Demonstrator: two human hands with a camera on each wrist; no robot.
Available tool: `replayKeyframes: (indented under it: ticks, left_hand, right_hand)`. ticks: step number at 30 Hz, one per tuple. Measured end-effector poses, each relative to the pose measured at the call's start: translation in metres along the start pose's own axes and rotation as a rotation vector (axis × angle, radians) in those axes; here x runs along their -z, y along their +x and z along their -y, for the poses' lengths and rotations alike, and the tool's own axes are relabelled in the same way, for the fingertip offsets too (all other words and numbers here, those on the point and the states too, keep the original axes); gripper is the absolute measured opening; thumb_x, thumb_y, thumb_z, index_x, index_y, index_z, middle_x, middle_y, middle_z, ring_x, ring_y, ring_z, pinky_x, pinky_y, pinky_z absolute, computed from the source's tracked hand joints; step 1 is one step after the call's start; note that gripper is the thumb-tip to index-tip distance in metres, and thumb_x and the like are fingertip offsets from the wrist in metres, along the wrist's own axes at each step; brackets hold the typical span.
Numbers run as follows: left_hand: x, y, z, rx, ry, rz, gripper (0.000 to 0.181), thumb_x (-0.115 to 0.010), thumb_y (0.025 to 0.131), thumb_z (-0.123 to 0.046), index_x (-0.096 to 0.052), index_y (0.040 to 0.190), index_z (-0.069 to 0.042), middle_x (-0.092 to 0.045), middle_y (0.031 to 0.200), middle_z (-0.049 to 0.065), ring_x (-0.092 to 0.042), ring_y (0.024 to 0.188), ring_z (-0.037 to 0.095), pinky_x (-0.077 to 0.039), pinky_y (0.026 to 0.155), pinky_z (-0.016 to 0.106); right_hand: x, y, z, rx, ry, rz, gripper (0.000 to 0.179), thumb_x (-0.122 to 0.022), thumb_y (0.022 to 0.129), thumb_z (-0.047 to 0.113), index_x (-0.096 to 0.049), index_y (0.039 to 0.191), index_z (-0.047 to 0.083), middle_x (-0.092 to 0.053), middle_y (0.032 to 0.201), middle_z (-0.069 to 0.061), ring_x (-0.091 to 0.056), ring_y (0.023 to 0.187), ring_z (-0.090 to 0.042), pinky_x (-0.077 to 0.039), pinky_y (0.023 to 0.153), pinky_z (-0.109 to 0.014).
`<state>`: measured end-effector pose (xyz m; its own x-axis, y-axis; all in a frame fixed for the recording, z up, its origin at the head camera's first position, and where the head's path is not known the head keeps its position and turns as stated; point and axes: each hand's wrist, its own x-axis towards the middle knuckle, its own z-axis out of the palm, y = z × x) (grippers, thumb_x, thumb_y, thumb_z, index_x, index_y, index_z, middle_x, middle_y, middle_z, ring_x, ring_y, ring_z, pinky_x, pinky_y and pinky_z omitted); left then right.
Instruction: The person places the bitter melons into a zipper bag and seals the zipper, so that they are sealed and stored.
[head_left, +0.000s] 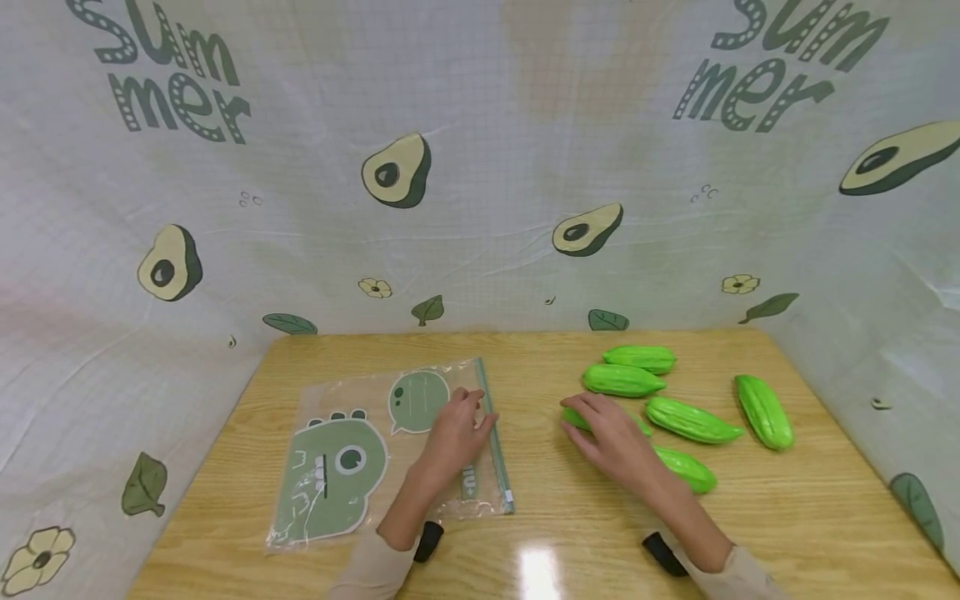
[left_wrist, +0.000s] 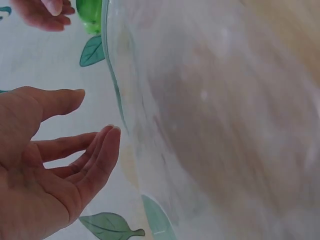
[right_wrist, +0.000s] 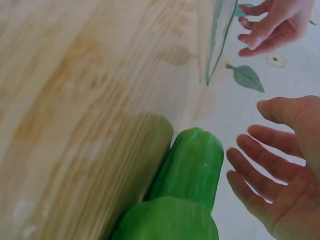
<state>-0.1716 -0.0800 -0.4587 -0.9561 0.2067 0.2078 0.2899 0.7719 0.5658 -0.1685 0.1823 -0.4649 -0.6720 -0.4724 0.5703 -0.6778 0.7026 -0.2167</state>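
A clear zip bag (head_left: 333, 475) printed with a green dinosaur lies flat on the left of the table. Over its green zip edge (head_left: 497, 458) hovers my left hand (head_left: 453, 433), fingers loosely bent, with nothing between them in the left wrist view. My right hand (head_left: 618, 442) is above the nearest of several bright green ridged gourds (head_left: 576, 419), partly covering it in the head view. In the right wrist view its relaxed, spread fingers (right_wrist: 260, 172) are beside a gourd (right_wrist: 192, 165), with a gap between them. Another gourd (head_left: 686, 468) shows beyond the right wrist.
More gourds lie on the right of the wooden table (head_left: 547, 475): two at the back (head_left: 637, 358), one in the middle (head_left: 692, 420) and one near the right edge (head_left: 765, 412). A pale cloth (head_left: 480, 275) with avocado and leaf prints hangs behind and at both sides.
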Motion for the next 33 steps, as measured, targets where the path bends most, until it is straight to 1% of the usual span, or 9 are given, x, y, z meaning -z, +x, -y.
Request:
replayKeyframes:
  ticks: [3, 5, 7, 12, 15, 21, 25, 30, 33]
  left_hand:
    - [-0.004, 0.0, -0.002, 0.036, -0.012, 0.027, 0.045, -0.072, 0.098, -0.018, -0.06, 0.131, 0.011, -0.062, 0.11, 0.02, -0.065, 0.092, 0.028, -0.06, 0.076, 0.039]
    - [-0.007, 0.0, -0.003, 0.059, -0.018, 0.04, 0.048, -0.072, 0.098, -0.019, -0.059, 0.131, 0.012, -0.061, 0.115, 0.025, -0.066, 0.1, 0.034, -0.06, 0.083, 0.045]
    - [-0.009, 0.0, -0.004, 0.076, -0.023, 0.048, 0.051, -0.073, 0.097, -0.019, -0.057, 0.132, 0.014, -0.06, 0.118, 0.028, -0.065, 0.103, 0.037, -0.06, 0.085, 0.047]
    - [-0.013, -0.001, -0.005, 0.098, -0.019, 0.044, 0.057, -0.078, 0.093, -0.019, -0.055, 0.129, 0.018, -0.058, 0.113, 0.029, -0.066, 0.098, 0.038, -0.06, 0.082, 0.048]
    - [-0.015, -0.001, -0.005, 0.112, -0.023, 0.046, 0.059, -0.08, 0.091, -0.018, -0.054, 0.128, 0.019, -0.057, 0.114, 0.031, -0.065, 0.096, 0.038, -0.06, 0.081, 0.048]
    - [-0.018, 0.001, -0.005, 0.152, -0.038, 0.078, 0.061, -0.083, 0.088, -0.018, -0.054, 0.126, 0.019, -0.054, 0.116, 0.032, -0.065, 0.09, 0.038, -0.061, 0.076, 0.048]
    - [-0.019, 0.001, -0.006, 0.172, -0.045, 0.098, 0.062, -0.083, 0.087, -0.018, -0.053, 0.127, 0.019, -0.053, 0.118, 0.034, -0.065, 0.089, 0.039, -0.06, 0.076, 0.049]
    - [-0.019, 0.001, -0.006, 0.166, -0.053, 0.105, 0.047, -0.078, 0.087, -0.01, -0.057, 0.119, 0.016, -0.055, 0.108, 0.027, -0.06, 0.081, 0.031, -0.059, 0.07, 0.045]
    - [-0.019, -0.001, -0.005, 0.142, -0.088, 0.11, 0.029, -0.073, 0.088, -0.003, -0.059, 0.108, 0.013, -0.055, 0.094, 0.019, -0.055, 0.075, 0.026, -0.054, 0.062, 0.039]
  right_hand:
    - [-0.002, 0.001, 0.003, -0.001, 0.0, 0.016, 0.031, -0.083, 0.085, 0.01, -0.072, 0.112, 0.0, -0.071, 0.106, -0.01, -0.068, 0.098, -0.029, -0.06, 0.079, -0.044]
    - [-0.003, 0.002, 0.005, -0.001, -0.003, 0.023, 0.03, -0.083, 0.085, 0.01, -0.072, 0.112, 0.001, -0.071, 0.106, -0.01, -0.068, 0.097, -0.028, -0.06, 0.078, -0.043]
    - [-0.005, 0.002, 0.007, -0.003, 0.0, 0.029, 0.03, -0.083, 0.086, 0.01, -0.073, 0.112, 0.001, -0.071, 0.106, -0.01, -0.069, 0.096, -0.027, -0.06, 0.078, -0.043]
    - [-0.008, 0.003, 0.011, -0.016, 0.014, 0.048, 0.029, -0.082, 0.088, 0.011, -0.073, 0.113, 0.001, -0.071, 0.106, -0.009, -0.069, 0.098, -0.027, -0.06, 0.079, -0.043]
    - [-0.009, 0.003, 0.013, -0.019, 0.015, 0.055, 0.029, -0.081, 0.088, 0.013, -0.073, 0.113, 0.002, -0.071, 0.106, -0.009, -0.068, 0.099, -0.027, -0.06, 0.08, -0.043]
    - [-0.01, 0.004, 0.016, -0.017, 0.012, 0.064, 0.029, -0.082, 0.088, 0.013, -0.072, 0.113, 0.002, -0.071, 0.107, -0.008, -0.068, 0.099, -0.027, -0.061, 0.08, -0.043]
    - [-0.011, 0.005, 0.017, -0.012, 0.008, 0.065, 0.029, -0.083, 0.087, 0.012, -0.073, 0.112, 0.002, -0.071, 0.106, -0.007, -0.068, 0.098, -0.027, -0.061, 0.079, -0.043]
    - [-0.013, 0.005, 0.018, 0.005, 0.004, 0.066, 0.028, -0.083, 0.087, 0.013, -0.073, 0.111, 0.003, -0.071, 0.105, -0.006, -0.068, 0.096, -0.025, -0.061, 0.077, -0.041]
    - [-0.014, 0.005, 0.018, 0.014, 0.003, 0.063, 0.028, -0.083, 0.088, 0.014, -0.073, 0.112, 0.003, -0.071, 0.105, -0.006, -0.068, 0.096, -0.024, -0.06, 0.076, -0.04]
